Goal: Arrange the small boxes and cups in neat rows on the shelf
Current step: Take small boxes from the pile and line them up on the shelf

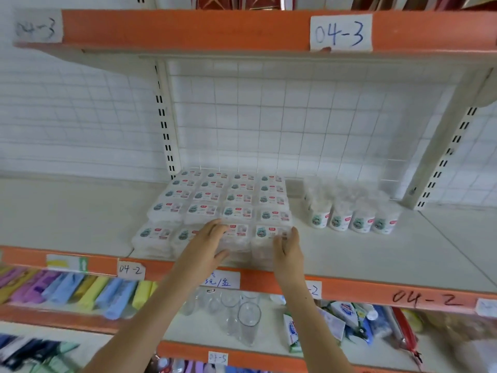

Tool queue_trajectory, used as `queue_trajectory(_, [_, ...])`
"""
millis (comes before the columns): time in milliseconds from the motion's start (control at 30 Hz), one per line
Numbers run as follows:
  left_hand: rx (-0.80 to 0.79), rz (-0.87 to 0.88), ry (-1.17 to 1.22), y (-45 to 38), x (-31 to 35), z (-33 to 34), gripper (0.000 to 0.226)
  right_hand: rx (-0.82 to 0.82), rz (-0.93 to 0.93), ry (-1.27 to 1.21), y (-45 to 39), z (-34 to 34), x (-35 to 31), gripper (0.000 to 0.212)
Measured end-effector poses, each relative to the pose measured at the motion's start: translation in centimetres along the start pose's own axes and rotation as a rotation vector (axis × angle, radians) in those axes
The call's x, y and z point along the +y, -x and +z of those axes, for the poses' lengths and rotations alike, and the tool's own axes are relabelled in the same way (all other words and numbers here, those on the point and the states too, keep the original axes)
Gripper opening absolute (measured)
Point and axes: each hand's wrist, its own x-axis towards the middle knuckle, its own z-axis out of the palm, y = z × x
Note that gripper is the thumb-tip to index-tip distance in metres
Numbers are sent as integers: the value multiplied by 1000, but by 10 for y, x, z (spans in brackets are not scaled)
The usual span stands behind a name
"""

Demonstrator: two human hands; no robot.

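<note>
The small boxes [223,203] stand as a block of clear, labelled packs, four columns wide and running back toward the wire grid panel [282,117], on the shelf [80,219] marked 04-2. The front row sits at the shelf's front edge; its third stack from the left [238,238] lies between the two hands. The left hand [208,244] rests over that stack's left side, fingers spread and largely straight, thumb low against the front face; it presses rather than clasps. The right hand [287,247] stands on edge where this stack meets the fourth, fingers loosely bent against the clear plastic; whether it pinches anything cannot be told through the blur. Neither hand appears to be lifting. The stack's long axis runs left to right, across the line of the forearms, so in my judgement the next move is a squeeze inward or a push straight back to square the row. The left hand is the nearer to the stack's centre. The cups [352,214] stand grouped to the right of the boxes, apart from both hands, front row fairly even. Drinking glasses [242,316] occupy the shelf below.
</note>
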Motion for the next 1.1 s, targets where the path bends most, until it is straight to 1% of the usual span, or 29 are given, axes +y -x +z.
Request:
queue_trajectory(133, [23, -22, -2, 1, 4, 1, 50, -7, -20, 0, -3, 2, 6, 15])
queue_trajectory(300, [-13, -6, -56, -2, 4, -1, 53, -56, 17, -9, -4, -2, 6, 16])
queue_trajectory(333, [-39, 0, -66, -3, 4, -2, 55, -81, 27, 2, -4, -4, 5, 20])
queue_trajectory(367, [-73, 0, -64, -5, 4, -4, 58, -113, 27, 18, -5, -5, 3, 31])
queue_trajectory(433, [-140, -18, -25, -9, 3, -10, 67, -175, 45, 53, -3, -12, -1, 62])
queue_trajectory(467, [-158, -30, 4, -11, 4, -13, 71, -198, 49, 67, -2, -18, -3, 69])
queue_trajectory(500, [-161, -37, 29, -13, 5, -17, 74, -212, 41, 87, -3, -26, -5, 71])
queue_trajectory(567, [-125, -21, 52, -22, 14, -25, 70, -213, -22, 193, -9, -49, -7, 64])
queue_trajectory(667, [-50, 56, 86, -45, 39, -28, 56, -193, -128, 379, -35, -96, -6, 43])
queue_trajectory(733, [-65, 137, 116, -68, 62, -21, 49, -165, -157, 448, -58, -127, -5, 30])
queue_trajectory(767, [-90, 173, 136, -81, 74, -14, 45, -149, -167, 482, -71, -141, -5, 28])
queue_trajectory(833, [-148, 217, 177, -110, 97, 3, 39, -166, -187, 589, -95, -165, -6, 28])
queue_trajectory(900, [-178, 223, 151, -137, 117, 25, 38, -243, -216, 733, -118, -178, -2, 31])
queue_trajectory(1000, [-164, 143, 86, -169, 140, 58, 41, -328, -311, 913, -149, -187, 9, 37])
queue_trajectory(1100, [-120, 82, 63, -185, 154, 83, 46, -415, -399, 973, -170, -192, 19, 42])
